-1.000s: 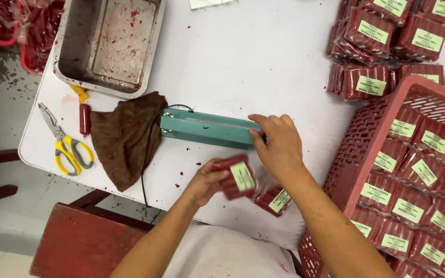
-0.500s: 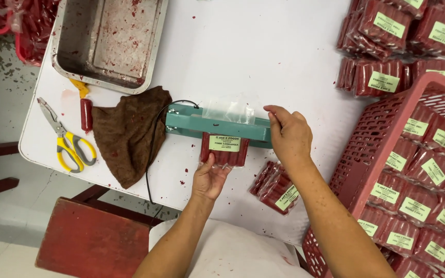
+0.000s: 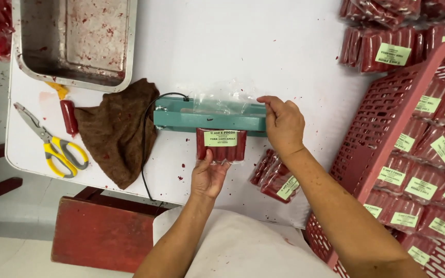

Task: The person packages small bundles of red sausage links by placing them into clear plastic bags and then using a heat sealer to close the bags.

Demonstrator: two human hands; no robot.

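We note the left hand [image 3: 208,175] propping a labelled sausage pack [image 3: 221,145] from below, its open end laid across the teal sealer [image 3: 209,116] on the desk [image 3: 222,51]. The right hand [image 3: 283,123] pinches the sealer's end. A crooked bag mouth risks a wrinkled, leaking seam.

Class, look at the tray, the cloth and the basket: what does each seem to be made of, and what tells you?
Tray: likely stainless steel, dull grey with a rolled rim, stained red.
Cloth: brown woven fabric, matte, crumpled in soft folds.
Basket: probably moulded plastic, pinkish-red, with an even lattice wall.
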